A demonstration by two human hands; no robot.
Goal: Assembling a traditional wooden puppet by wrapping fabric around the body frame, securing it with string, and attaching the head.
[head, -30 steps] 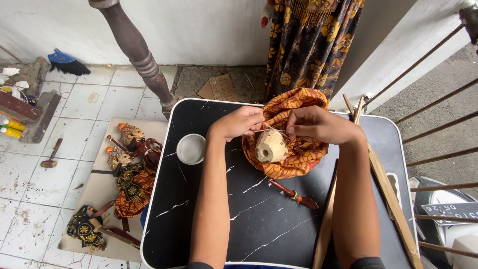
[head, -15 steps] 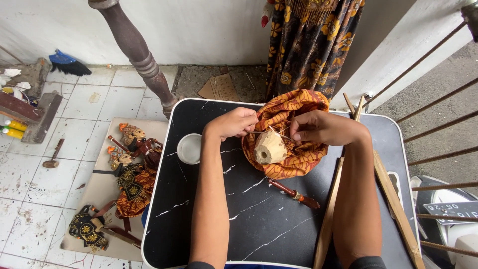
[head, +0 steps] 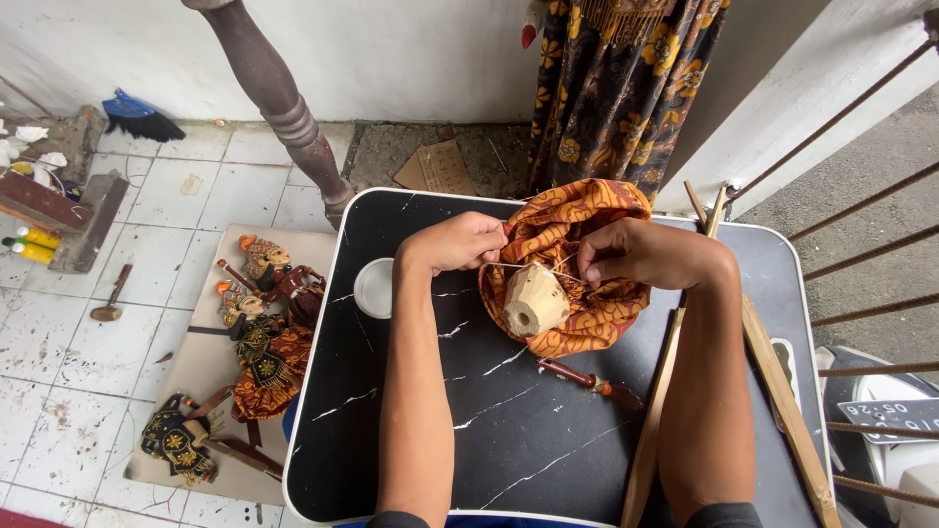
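A pale carved wooden piece [head: 534,300] with a hole in its end lies on orange patterned cloth [head: 572,220] on the black marble-look table [head: 411,430]. A thin pale thread [head: 523,266] runs taut across the top of the wooden piece. My left hand [head: 458,242] pinches the thread's left end at the cloth's edge. My right hand [head: 631,252] pinches its right end just above the cloth. Both hands sit close together over the wooden piece.
A white round lid [head: 374,287] sits left of my left arm. A red-brown handled tool [head: 587,379] lies below the cloth. Long wooden sticks [head: 782,401] lie along the table's right side. Painted puppets [head: 256,332] rest on a board on the tiled floor, beside a dark turned post [head: 284,112].
Both hands have shifted slightly on the cloth and drawn the thread tight over the wooden piece. The wooden piece has tilted a little.
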